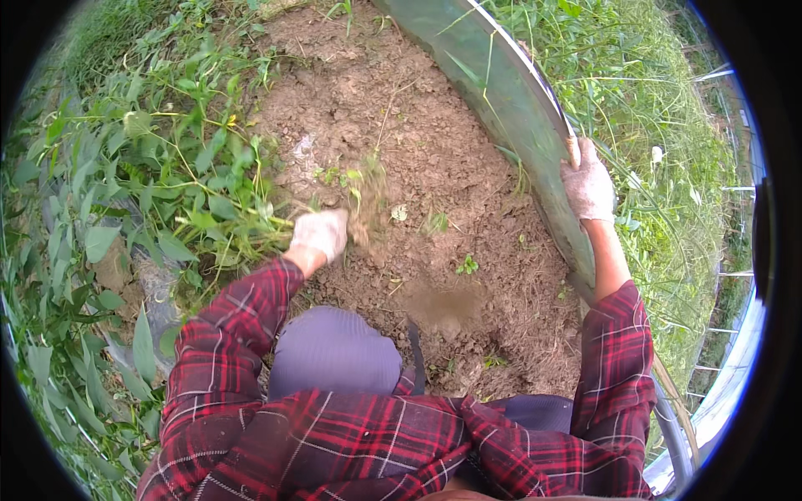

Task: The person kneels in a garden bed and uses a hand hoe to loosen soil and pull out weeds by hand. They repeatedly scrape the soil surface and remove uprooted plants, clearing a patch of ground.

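My left hand (320, 234), in a pale work glove, is closed over the bare soil beside the leafy plants; blurred weeds with roots (368, 206) hang at its knuckles, and it seems to grip them. My right hand (588, 181), gloved too, is closed on the upper rim of a curved green plastic sheet (520, 119) that stands along the right side of the soil. A pale edge strip (529, 59) runs along the top of this sheet and ends at my fingers. Brown crumbly soil (432, 163) with small weeds (467, 265) lies between my hands.
Dense leafy plants (213, 163) crowd the left side, partly over dark plastic film (156, 294). Tall grass (664, 144) grows beyond the sheet on the right. A bent pipe (673, 432) stands at the lower right. My bent knee (338, 351) is close below my left hand.
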A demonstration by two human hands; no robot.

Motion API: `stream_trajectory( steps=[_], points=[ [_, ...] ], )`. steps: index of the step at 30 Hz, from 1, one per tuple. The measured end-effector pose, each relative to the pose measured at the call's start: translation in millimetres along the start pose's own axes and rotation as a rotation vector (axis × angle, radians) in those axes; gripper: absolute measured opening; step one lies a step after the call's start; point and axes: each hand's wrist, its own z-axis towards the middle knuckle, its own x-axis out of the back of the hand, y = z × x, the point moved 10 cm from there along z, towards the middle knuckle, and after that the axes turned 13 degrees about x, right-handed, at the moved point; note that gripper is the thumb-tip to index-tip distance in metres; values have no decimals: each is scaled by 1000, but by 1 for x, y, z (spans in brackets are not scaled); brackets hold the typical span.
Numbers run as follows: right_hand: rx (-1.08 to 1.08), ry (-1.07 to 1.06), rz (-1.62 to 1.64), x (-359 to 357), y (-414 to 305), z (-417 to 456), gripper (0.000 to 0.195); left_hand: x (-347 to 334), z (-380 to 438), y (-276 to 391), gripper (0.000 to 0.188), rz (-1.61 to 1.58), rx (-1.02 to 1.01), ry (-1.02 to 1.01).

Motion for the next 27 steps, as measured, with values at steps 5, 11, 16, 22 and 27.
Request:
stream_trajectory(
  steps=[5,11,16,22,27],
  points=[
    [-5,-13,-9,-3,2,-1,36,6,-7,-66,14,242,-50,272],
    [-38,-58,-20,-16,5,4,46,63,76,-133,60,483,-37,342],
    [-35,-44,-11,-10,10,3,43,67,125,-156,57,619,76,316],
    [0,-22,18,-7,-1,4,34,59,123,-174,30,442,221,98],
    [19,-21,9,-5,4,4,32,43,107,-186,31,78,491,101]
  ],
)
